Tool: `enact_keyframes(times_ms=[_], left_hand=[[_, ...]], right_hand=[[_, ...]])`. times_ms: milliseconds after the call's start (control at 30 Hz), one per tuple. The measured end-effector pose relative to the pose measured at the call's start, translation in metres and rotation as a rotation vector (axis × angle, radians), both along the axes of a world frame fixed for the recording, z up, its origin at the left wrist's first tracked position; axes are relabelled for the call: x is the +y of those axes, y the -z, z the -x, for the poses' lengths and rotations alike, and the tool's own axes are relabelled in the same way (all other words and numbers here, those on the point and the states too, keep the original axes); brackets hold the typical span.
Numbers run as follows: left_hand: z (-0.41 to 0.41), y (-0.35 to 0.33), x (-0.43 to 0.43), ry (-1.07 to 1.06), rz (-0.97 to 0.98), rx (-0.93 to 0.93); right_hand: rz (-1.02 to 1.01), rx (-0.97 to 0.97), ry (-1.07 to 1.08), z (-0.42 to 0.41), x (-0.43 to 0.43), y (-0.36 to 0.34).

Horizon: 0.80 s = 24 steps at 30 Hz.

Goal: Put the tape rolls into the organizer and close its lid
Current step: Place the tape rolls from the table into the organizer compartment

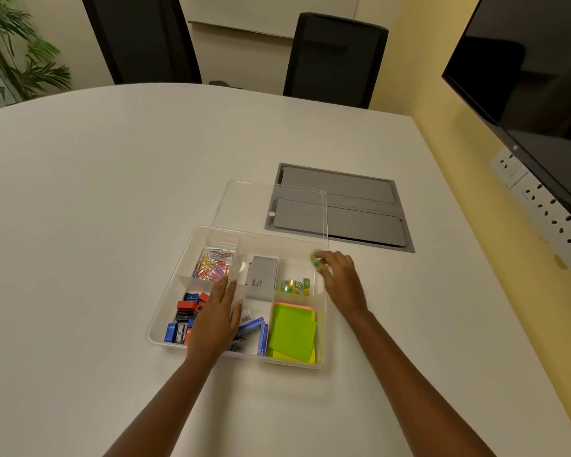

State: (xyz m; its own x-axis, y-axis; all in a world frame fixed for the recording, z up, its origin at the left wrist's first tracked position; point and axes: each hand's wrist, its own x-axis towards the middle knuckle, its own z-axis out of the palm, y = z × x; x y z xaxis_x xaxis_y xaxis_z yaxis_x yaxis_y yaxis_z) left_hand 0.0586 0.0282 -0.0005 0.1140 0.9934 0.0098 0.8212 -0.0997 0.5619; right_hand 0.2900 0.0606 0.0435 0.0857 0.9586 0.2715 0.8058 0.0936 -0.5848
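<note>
While pinched — tape roll (315, 259) at right hand (340, 278) fingertips (320, 257).

A large white table (145, 192) with a grey recessed cable hatch (353, 199) fills the room, two black chairs (335, 57) stand at its far edge before a cream wall, a leafy plant (10, 57) sits far left, and a dark screen (534, 70) hangs above white wall sockets (541, 206) on the yellow right wall.

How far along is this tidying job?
Partly done. Several tape rolls already lie in the organizer, behind the green sticky notes. The right hand holds another green tape roll over the organizer's right edge; the left hand rests on it. The clear lid is open.
</note>
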Motion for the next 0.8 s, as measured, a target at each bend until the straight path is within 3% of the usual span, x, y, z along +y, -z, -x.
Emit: enact_keyframes(times_ms=[133, 233, 567, 800], left_hand=[[-0.001, -0.001, 0.001, -0.001, 0.010, -0.003], [0.000, -0.001, 0.000, -0.004, 0.002, -0.013], [0.000, -0.002, 0.000, -0.004, 0.015, -0.011], [-0.001, -0.005, -0.002, -0.019, 0.004, 0.000]], right_hand=[[0.026, -0.267, -0.191, 0.015, 0.001, 0.008], [0.106, -0.330, -0.240, 0.019, -0.002, 0.017], [0.309, -0.246, -0.056, 0.012, -0.029, 0.027], [0.335, -0.157, -0.040, 0.013, -0.051, 0.039]])
